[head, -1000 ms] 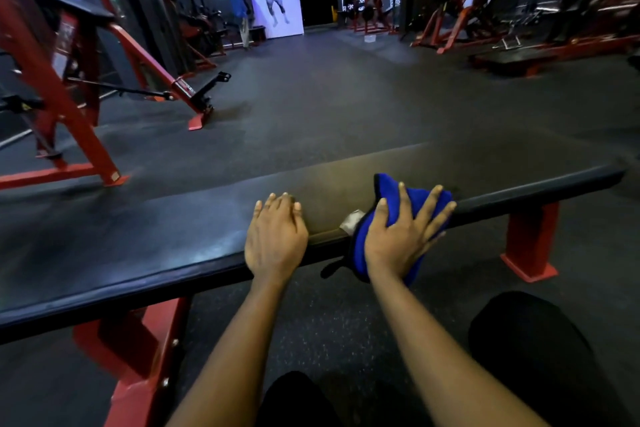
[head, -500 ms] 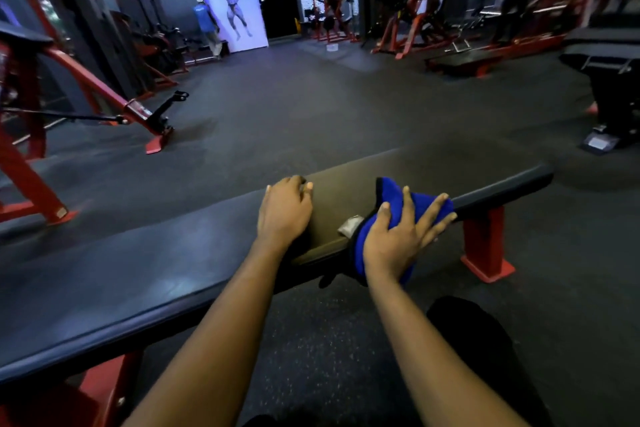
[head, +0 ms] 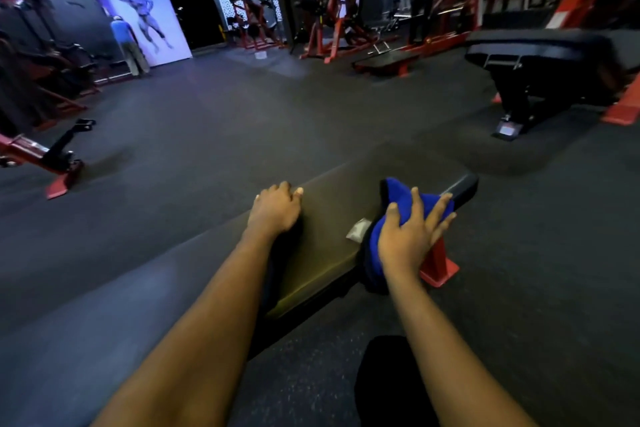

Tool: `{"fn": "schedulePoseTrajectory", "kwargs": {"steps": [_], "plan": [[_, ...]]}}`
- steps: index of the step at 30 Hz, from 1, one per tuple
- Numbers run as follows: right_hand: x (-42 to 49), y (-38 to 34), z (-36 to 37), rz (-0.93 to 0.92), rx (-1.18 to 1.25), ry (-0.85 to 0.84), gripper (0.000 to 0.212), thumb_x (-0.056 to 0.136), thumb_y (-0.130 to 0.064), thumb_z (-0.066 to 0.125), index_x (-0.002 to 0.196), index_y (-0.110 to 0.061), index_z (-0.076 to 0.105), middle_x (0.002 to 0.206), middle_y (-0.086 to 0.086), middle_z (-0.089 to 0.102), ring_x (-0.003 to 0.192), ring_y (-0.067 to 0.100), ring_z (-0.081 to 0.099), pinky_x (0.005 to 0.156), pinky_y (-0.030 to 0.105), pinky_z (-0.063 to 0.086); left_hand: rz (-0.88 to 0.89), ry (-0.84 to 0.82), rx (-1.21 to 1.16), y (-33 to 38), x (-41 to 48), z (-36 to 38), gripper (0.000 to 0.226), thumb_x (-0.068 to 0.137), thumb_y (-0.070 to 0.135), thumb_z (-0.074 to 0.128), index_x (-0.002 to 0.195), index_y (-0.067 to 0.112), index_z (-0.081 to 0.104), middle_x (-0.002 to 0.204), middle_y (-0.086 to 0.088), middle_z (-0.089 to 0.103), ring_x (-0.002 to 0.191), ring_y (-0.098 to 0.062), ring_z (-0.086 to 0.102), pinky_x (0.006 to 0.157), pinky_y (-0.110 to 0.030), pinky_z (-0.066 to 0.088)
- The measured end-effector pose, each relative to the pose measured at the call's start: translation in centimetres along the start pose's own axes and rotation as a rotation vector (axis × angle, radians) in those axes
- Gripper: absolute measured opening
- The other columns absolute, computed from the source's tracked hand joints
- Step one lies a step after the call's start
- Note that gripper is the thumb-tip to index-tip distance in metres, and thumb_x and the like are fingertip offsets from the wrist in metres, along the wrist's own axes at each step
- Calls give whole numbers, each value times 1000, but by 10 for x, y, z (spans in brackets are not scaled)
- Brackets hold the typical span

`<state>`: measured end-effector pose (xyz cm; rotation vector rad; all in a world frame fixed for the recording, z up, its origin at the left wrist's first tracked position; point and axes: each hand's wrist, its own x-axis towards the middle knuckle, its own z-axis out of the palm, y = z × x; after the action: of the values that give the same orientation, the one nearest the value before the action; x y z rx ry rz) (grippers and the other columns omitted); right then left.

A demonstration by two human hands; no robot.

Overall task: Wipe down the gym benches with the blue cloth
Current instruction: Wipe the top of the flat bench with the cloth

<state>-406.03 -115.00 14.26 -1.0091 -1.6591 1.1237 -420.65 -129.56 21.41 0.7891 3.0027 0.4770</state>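
While you are working at the flat bench pad [head: 329,229], your right hand [head: 408,239] is pressing the blue cloth [head: 398,194] onto it at about one o'clock from you, close to the end of the pad. The fingers are lying spread and almost straight over the bunched cloth, so it is a flat push, not a pinch. The cloth is folding over the near edge of the pad and hanging a little below it, and its white tag [head: 358,231] is showing on the left side. The red bench leg [head: 440,263] is standing just under this place.

Your left hand [head: 275,210] is resting on the pad at about eleven o'clock, apart from the cloth. Its fingers are lying together, a little bent, and holding nothing that I can see.

I am judging that you are wiping the last part of this bench. The next move is asking for an even sliding push toward the end at two o'clock, with the palm flat so the cloth is not slipping off the edge. After that, the low flat bench [head: 388,61] far at twelve o'clock and the black adjustable bench [head: 540,48] at two o'clock are probably waiting.
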Motion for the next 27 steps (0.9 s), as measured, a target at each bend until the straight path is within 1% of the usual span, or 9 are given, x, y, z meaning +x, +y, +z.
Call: {"fn": "schedulePoseTrajectory", "kwargs": {"steps": [2, 4, 8, 10, 14, 19, 23, 25, 27], "plan": [[46, -3, -13, 69, -41, 5, 53, 99, -28, 55, 149, -20, 43, 165, 9, 0, 151, 35, -6, 119, 34, -1, -17, -31, 6, 4, 11, 5, 51, 105, 42, 29, 137, 6, 45, 140, -20, 49, 127, -37, 45, 107, -45, 36], [68, -4, -20, 110, -47, 8, 52, 100, -30, 51, 150, -22, 40, 166, 7, -1, 151, 33, -5, 120, 35, 2, -26, -51, 68, 8, 16, 11, 53, 104, 44, 27, 136, 6, 46, 138, -21, 48, 126, -38, 43, 106, -47, 36], [42, 2, -13, 54, -29, 28, 59, 98, -34, 55, 152, -21, 36, 165, 9, -4, 151, 33, -6, 121, 41, 4, -76, -38, 169, 16, 23, 14, 61, 102, 53, 22, 144, 12, 41, 146, -16, 38, 133, -35, 36, 107, -51, 34], [40, 7, -11, 72, -54, -9, 62, 98, -34, 56, 153, -24, 32, 165, 9, -9, 151, 34, -8, 122, 43, 4, -93, -52, 198, 21, 30, 16, 64, 101, 54, 20, 145, 12, 40, 149, -15, 35, 136, -34, 32, 109, -53, 31], [83, 0, -17, 160, -116, -55, 57, 101, -32, 49, 154, -25, 31, 165, 7, -10, 150, 37, -5, 121, 41, 5, -115, -32, 247, 23, 38, 19, 63, 102, 52, 19, 140, 11, 48, 148, -15, 35, 136, -34, 31, 108, -54, 29], [117, -2, -24, 222, -202, -62, 53, 103, -33, 43, 154, -28, 30, 166, 5, -7, 150, 37, 1, 119, 43, 13, -113, -24, 233, 17, 40, 17, 60, 103, 48, 19, 140, 11, 46, 146, -15, 37, 135, -33, 33, 109, -54, 29], [145, -1, -28, 255, -256, -85, 52, 103, -38, 40, 154, -30, 31, 165, 5, 3, 148, 39, 12, 116, 51, 22, -117, -26, 223, 18, 41, 15, 61, 103, 50, 18, 142, 11, 44, 147, -15, 38, 136, -33, 33, 110, -54, 29], [157, -1, -31, 276, -303, -91, 52, 102, -42, 39, 152, -28, 34, 162, 9, 17, 143, 40, 24, 113, 51, 26, -128, -31, 225, 21, 42, 14, 61, 103, 50, 19, 142, 10, 43, 147, -15, 38, 136, -32, 34, 110, -53, 28], [168, -4, -33, 286, -369, -103, 52, 101, -46, 37, 148, -23, 39, 154, 13, 33, 135, 42, 36, 109, 51, 31, -141, -34, 209, 23, 44, 12, 62, 103, 51, 19, 143, 10, 43, 148, -15, 38, 137, -33, 33, 111, -54, 27]]}}
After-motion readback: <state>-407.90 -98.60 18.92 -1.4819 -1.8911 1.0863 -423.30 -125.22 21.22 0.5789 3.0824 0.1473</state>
